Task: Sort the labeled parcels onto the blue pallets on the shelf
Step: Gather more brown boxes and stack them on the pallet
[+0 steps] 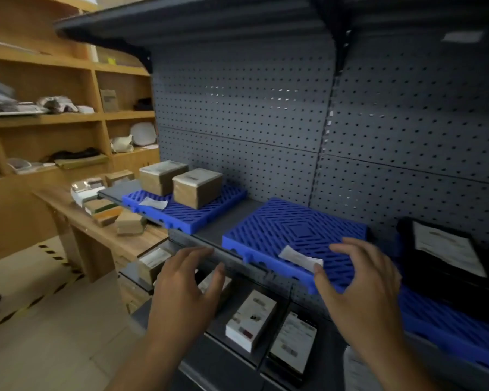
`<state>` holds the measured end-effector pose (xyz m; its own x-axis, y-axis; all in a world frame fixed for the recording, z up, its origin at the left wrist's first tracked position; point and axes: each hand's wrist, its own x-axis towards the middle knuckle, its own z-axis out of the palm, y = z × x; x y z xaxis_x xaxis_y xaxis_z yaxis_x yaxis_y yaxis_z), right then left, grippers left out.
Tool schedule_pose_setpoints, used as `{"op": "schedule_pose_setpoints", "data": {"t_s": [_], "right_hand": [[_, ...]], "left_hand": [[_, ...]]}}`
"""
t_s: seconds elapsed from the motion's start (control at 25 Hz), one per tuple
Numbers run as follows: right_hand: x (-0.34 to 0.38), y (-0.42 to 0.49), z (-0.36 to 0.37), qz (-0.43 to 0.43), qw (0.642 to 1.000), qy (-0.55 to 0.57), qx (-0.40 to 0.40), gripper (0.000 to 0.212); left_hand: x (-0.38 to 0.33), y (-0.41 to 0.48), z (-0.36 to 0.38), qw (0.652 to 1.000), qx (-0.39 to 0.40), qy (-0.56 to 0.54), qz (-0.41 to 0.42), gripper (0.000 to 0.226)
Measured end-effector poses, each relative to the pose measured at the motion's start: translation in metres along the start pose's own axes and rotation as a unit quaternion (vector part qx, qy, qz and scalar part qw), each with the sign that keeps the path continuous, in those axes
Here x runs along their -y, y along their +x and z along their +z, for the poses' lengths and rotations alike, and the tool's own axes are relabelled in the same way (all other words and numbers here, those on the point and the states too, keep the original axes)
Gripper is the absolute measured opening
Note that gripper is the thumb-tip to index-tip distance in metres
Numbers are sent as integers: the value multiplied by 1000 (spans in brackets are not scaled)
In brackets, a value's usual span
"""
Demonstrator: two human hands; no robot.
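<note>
Labels (446,246) seemingly too blurred, nothing legible.

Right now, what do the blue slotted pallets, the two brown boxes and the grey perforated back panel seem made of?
Blue slotted pallets: moulded plastic, matte; uniform colour, cast slots. Two brown boxes: probably cardboard, perhaps taped; slight sheen on faces. Grey perforated back panel: likely matte-painted sheet metal; regular punched holes.

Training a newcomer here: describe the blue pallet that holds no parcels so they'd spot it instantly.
Start at the grey pegboard shelving. On its shelf lie three blue pallets; take the middle pallet. The left pallet carries two brown boxes and the right pallet a black parcel, while this one bears only a white slip.
</note>
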<state>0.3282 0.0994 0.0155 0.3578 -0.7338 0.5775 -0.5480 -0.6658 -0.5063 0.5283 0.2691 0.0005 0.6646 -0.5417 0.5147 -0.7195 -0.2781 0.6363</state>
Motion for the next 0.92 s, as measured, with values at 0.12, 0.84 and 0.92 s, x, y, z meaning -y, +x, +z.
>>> {"op": "schedule_pose_setpoints", "data": {"t_s": [0.12, 0.84, 0.92], "right_hand": [[52, -9, 48, -11, 999, 37, 28, 31], [193, 26, 296, -119, 958, 174, 192, 31], [194, 26, 316, -110, 961, 158, 201, 34]], "left_hand": [[47, 10, -25, 999, 18, 18, 22, 35], [263, 102, -59, 990, 13, 108, -92, 32], [287, 109, -45, 990, 46, 100, -88, 32]]}}
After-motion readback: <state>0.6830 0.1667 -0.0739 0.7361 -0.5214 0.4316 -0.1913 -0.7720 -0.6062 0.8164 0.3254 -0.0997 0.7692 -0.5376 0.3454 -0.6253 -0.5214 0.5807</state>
